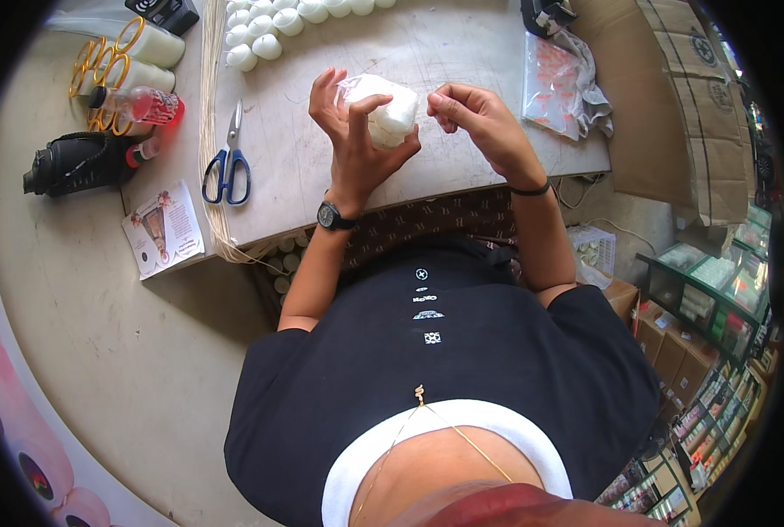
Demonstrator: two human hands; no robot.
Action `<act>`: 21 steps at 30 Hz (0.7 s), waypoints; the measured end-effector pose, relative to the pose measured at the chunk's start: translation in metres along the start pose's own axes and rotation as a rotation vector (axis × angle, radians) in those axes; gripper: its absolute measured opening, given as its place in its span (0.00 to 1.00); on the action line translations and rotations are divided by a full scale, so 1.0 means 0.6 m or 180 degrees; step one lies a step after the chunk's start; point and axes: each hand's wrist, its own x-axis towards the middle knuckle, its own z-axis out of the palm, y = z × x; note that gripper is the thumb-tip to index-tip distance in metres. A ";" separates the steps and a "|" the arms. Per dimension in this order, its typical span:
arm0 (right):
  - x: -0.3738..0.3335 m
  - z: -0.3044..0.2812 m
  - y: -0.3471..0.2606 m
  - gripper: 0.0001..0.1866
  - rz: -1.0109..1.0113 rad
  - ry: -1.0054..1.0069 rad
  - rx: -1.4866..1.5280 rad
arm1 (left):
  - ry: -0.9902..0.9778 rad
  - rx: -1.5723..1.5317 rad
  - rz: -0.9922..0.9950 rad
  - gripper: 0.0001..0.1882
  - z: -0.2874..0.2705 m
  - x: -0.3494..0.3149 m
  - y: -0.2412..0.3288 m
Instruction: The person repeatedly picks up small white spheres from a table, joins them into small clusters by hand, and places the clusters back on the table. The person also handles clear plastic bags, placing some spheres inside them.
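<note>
My left hand (352, 145) grips a white, rounded block (390, 110) from its left side, thumb underneath and fingers over the top. The block looks waxy, with thin clear plastic showing at its upper left. Just to the right of it, my right hand (478, 123) is closed, thumb and forefinger pinched together. Anything between those fingertips is too small to make out. Both hands are over the near part of the white worktable (462, 167). Blue-handled scissors (230, 162) lie left of my left hand, blades pointing away.
Rows of small white cup-shaped pieces (288, 22) stand at the back. Long pale strands (209, 97) run along the table's left side. Further left are a black flask (75, 164), a red-labelled bottle (150, 105) and a printed card (163, 228). A plastic packet (554, 83) and cardboard (699, 105) are right.
</note>
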 end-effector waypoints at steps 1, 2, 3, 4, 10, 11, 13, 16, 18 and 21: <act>-0.002 0.005 -0.002 0.16 -0.0026 0.0005 -0.0036 | -0.0109 0.0006 -0.0014 0.35 -0.004 0.004 0.004; -0.004 0.007 -0.002 0.16 -0.0053 0.0011 -0.0070 | -0.0218 0.0012 -0.0026 0.35 -0.010 0.008 0.010; -0.005 0.006 0.000 0.16 -0.0046 -0.0005 -0.0059 | -0.0329 0.0018 -0.0037 0.35 -0.015 0.009 0.012; -0.004 0.005 0.000 0.16 -0.0047 -0.0025 -0.0056 | -0.0437 -0.0006 -0.0032 0.35 -0.016 0.006 0.008; -0.010 0.004 -0.010 0.16 -0.0202 0.0185 -0.0212 | -0.0636 -0.0154 0.0044 0.38 -0.014 0.005 -0.006; -0.012 0.006 -0.016 0.15 -0.0273 0.0269 -0.0297 | -0.0618 -0.0223 0.0041 0.39 -0.012 0.003 -0.009; -0.011 0.004 -0.019 0.15 -0.0297 0.0190 -0.0057 | -0.0586 -0.0313 0.0061 0.39 -0.011 0.001 -0.013; -0.009 0.001 -0.019 0.15 -0.0242 -0.0015 0.0076 | -0.0562 -0.0366 0.0106 0.40 -0.011 -0.001 -0.015; -0.007 0.001 -0.018 0.15 -0.0156 -0.0095 0.0025 | -0.0573 -0.0389 0.0106 0.39 -0.010 -0.004 -0.016; -0.002 -0.002 -0.010 0.15 -0.0039 -0.0105 -0.0060 | -0.0680 -0.0172 0.0103 0.36 -0.015 -0.002 -0.009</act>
